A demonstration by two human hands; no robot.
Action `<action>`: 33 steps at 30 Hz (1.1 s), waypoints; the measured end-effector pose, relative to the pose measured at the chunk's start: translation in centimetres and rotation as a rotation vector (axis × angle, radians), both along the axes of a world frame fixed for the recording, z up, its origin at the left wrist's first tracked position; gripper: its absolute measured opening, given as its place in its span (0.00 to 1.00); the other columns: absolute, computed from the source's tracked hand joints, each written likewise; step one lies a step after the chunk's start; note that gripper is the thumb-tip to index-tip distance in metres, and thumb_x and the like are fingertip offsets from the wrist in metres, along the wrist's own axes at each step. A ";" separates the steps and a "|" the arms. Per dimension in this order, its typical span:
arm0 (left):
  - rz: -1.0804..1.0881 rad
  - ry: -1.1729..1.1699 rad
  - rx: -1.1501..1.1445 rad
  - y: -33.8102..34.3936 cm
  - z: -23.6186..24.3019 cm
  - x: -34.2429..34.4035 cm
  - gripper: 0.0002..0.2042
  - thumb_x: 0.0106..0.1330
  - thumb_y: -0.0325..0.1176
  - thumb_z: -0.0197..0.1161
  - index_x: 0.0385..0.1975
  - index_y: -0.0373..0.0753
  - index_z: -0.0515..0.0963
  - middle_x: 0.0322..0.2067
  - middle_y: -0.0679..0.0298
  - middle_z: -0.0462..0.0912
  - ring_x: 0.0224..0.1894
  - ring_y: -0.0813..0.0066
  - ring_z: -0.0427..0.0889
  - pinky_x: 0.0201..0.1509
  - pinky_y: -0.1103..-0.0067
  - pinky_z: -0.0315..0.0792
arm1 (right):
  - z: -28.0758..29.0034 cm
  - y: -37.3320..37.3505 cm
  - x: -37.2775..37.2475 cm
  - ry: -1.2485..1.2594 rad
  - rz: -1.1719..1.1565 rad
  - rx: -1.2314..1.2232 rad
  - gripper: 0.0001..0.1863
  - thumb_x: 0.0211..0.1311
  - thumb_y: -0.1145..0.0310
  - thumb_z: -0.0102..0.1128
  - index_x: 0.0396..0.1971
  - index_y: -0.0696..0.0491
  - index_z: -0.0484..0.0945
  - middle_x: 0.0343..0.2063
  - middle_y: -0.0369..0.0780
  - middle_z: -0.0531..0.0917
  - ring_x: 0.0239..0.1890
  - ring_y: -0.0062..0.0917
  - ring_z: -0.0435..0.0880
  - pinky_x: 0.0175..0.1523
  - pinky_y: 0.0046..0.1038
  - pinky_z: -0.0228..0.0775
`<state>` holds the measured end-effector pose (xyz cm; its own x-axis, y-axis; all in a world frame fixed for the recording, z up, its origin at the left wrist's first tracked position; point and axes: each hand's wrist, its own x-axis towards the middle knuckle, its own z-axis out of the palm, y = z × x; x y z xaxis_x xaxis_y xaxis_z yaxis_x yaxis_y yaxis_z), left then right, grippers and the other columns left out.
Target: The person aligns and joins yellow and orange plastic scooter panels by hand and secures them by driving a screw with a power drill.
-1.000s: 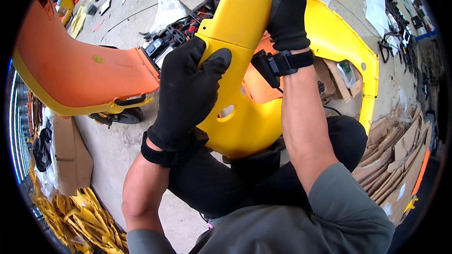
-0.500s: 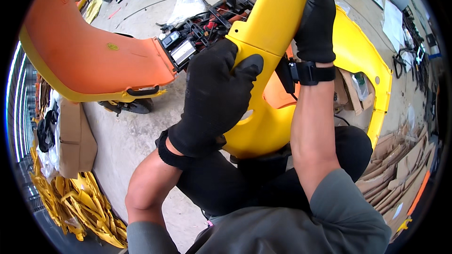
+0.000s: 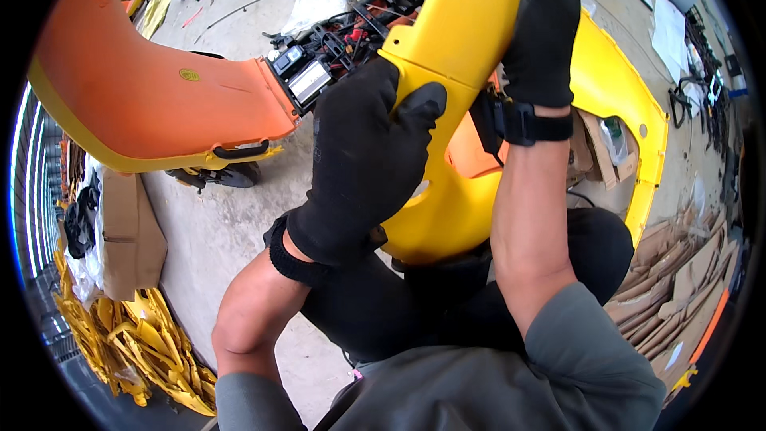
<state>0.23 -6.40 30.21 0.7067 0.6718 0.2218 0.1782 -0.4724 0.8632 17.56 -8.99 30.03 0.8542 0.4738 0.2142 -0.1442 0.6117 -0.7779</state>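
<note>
Your yellow panel [image 3: 463,40] is right between your hands, long axis leaning up and right — left hand [image 3: 363,160] gripping its left edge, right hand [image 3: 544,40] grasping the right edge higher up.

Bright, even light; strip lights [image 3: 20,164] glare far left; fisheye bend, corners black.

Panel [image 3: 459,36] sits between left hand [image 3: 359,160] and right hand [image 3: 541,44], shell [image 3: 167,80] to its left, electronics [image 3: 327,64] behind-left, second panel [image 3: 610,76] to its right, cardboard [image 3: 678,283] lower right, carton [image 3: 128,235] far left behind scraps [image 3: 148,343].
</note>
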 end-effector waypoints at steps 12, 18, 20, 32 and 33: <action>0.081 0.117 -0.283 2.2 -0.2 -0.5 0.11 0.66 0.36 0.63 0.36 0.31 0.80 0.20 0.67 0.80 0.19 0.87 0.73 0.23 0.84 0.66 | -2.0 2.1 0.8 -0.122 -0.149 0.151 0.15 0.66 0.66 0.62 0.47 0.59 0.76 0.36 0.32 0.81 0.35 0.15 0.79 0.40 0.19 0.71; 0.191 0.177 -0.291 2.4 -0.1 0.7 0.16 0.68 0.44 0.63 0.37 0.33 0.81 0.21 0.70 0.80 0.20 0.91 0.70 0.25 0.87 0.64 | -2.9 1.7 2.1 -0.152 -0.105 0.101 0.14 0.64 0.68 0.63 0.44 0.60 0.76 0.34 0.34 0.81 0.32 0.15 0.78 0.37 0.20 0.70; 0.229 0.118 -0.268 2.1 0.2 1.3 0.16 0.69 0.43 0.61 0.40 0.33 0.79 0.26 0.67 0.81 0.27 0.88 0.75 0.31 0.88 0.68 | -2.6 1.8 1.6 -0.096 -0.088 0.199 0.13 0.65 0.68 0.62 0.45 0.60 0.75 0.34 0.34 0.81 0.32 0.15 0.78 0.37 0.20 0.70; 0.092 -0.068 -0.267 2.9 -0.5 1.3 0.16 0.71 0.37 0.59 0.47 0.28 0.75 0.33 0.64 0.82 0.34 0.85 0.77 0.39 0.86 0.70 | -7.5 -0.1 0.4 -0.350 0.027 -0.117 0.29 0.67 0.46 0.56 0.55 0.56 0.72 0.47 0.40 0.79 0.50 0.28 0.78 0.57 0.28 0.67; 0.093 -0.052 -0.258 2.9 -0.5 1.2 0.16 0.71 0.37 0.58 0.47 0.27 0.76 0.33 0.64 0.82 0.35 0.84 0.77 0.40 0.86 0.70 | -7.7 -0.3 -0.2 -0.402 0.014 -0.271 0.29 0.68 0.47 0.55 0.58 0.55 0.70 0.51 0.36 0.77 0.53 0.21 0.75 0.59 0.23 0.65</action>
<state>1.46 -3.52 29.73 0.6317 0.7721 0.0689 0.1631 -0.2192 0.9619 17.36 -9.32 22.29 0.7224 0.5687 0.3933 0.1937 0.3796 -0.9046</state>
